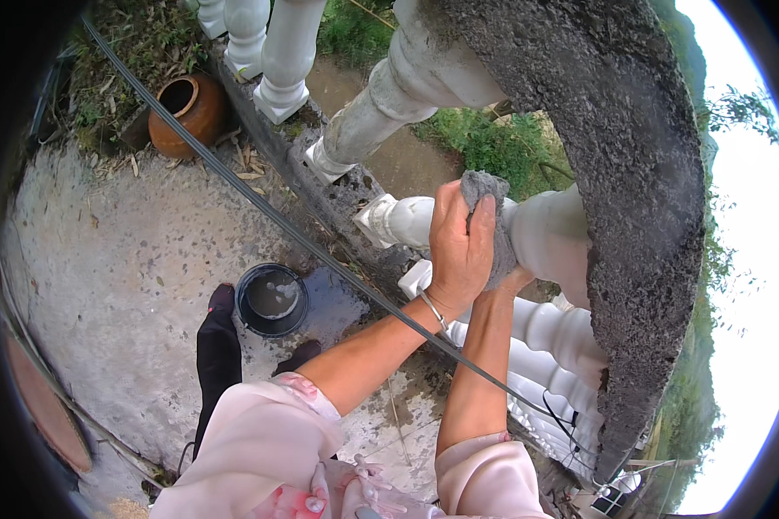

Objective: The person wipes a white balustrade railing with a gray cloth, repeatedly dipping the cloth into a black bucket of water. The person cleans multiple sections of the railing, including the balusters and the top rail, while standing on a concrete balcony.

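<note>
My left hand [462, 250] grips a wet grey cloth [485, 185] and presses it on the near side of a white baluster [548, 227]. A bracelet circles that wrist. My right hand [518, 280] reaches behind the lower part of the cloth at the same baluster; its fingers are mostly hidden, so its grip does not show. A dark bucket [240, 305] of murky, sudsy water stands on the concrete floor beside my feet.
A rough concrete handrail [642, 194] tops the row of balusters. A dark cable [279, 224] runs diagonally across the view, over my forearms. A brown clay jar [201, 120] lies tilted at upper left. Wet patches [334, 298] mark the floor near the bucket.
</note>
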{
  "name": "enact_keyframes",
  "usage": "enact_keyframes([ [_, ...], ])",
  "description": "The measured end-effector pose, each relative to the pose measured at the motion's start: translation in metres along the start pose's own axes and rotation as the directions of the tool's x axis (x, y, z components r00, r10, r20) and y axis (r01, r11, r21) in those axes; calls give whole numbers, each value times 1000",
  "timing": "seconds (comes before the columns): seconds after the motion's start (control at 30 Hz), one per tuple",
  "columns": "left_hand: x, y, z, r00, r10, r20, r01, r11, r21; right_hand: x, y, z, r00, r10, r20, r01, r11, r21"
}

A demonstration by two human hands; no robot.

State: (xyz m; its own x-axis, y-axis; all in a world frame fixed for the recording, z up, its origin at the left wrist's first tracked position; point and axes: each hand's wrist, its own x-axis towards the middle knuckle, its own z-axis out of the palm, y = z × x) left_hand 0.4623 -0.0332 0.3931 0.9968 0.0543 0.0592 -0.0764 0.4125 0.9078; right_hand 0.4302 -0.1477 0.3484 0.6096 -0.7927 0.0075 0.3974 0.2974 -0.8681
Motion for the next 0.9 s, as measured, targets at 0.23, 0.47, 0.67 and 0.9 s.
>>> enact_keyframes([
  [0.23,-25,-45,3,927,343,-154,-265,887,379,-16,0,12,965,203,167,-205,979,-8],
  [0.47,-26,-27,14,954,163,-252,-127,980,156,-26,-7,3,989,151,-8,-140,894,-425],
  [0.67,-13,-77,-8,940,246,-238,-175,943,282,-18,10,10,993,115,11,-113,990,-83],
  [0.9,51,-167,-99,995,-73,68,8,737,676,-23,18,35,985,33,-170,-36,999,-15],
])
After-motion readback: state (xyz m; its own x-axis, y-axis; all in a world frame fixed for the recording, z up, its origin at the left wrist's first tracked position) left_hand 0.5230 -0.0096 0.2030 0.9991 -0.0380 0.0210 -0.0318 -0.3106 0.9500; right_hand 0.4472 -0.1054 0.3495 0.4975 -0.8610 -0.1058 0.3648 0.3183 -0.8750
